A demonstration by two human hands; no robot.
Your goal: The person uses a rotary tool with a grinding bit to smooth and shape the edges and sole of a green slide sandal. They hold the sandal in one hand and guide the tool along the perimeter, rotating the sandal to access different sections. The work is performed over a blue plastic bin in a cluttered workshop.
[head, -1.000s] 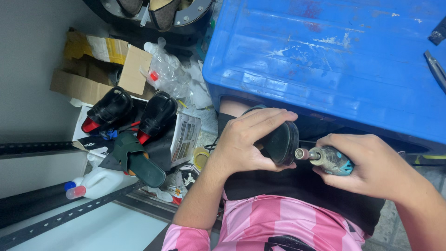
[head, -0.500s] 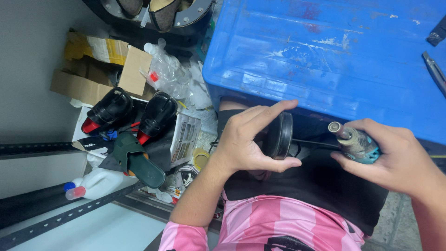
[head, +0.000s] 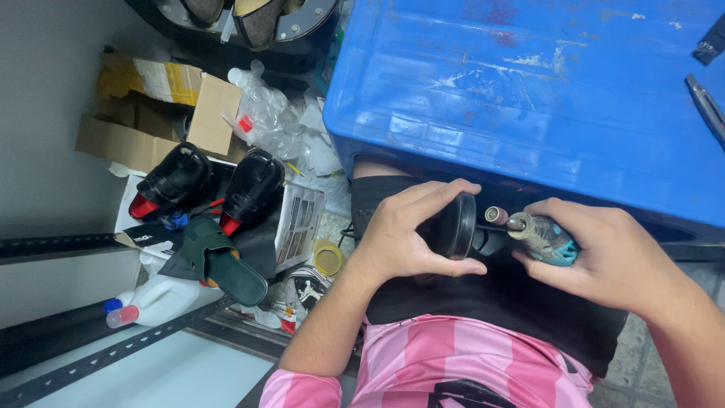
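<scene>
left hand (head: 404,234) clasped black shoe heel (head: 453,225) | right hand (head: 604,253) gripped teal rotary tool (head: 544,238) | sanding drum (head: 496,216) just beside heel, grinding apparently unfinished

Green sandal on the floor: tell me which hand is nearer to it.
Left. The left hand, holding the black round shoe part, is closer to the green sandal; the right hand, gripping the rotary tool, is farther off, beyond the left.

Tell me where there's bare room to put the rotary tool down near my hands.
The blue crate lid is mostly bare, from its near edge above the left hand and right hand across to the metal tool at its right edge. The floor left is crowded: black shoes, green sandal, cardboard, plastic bags.
</scene>
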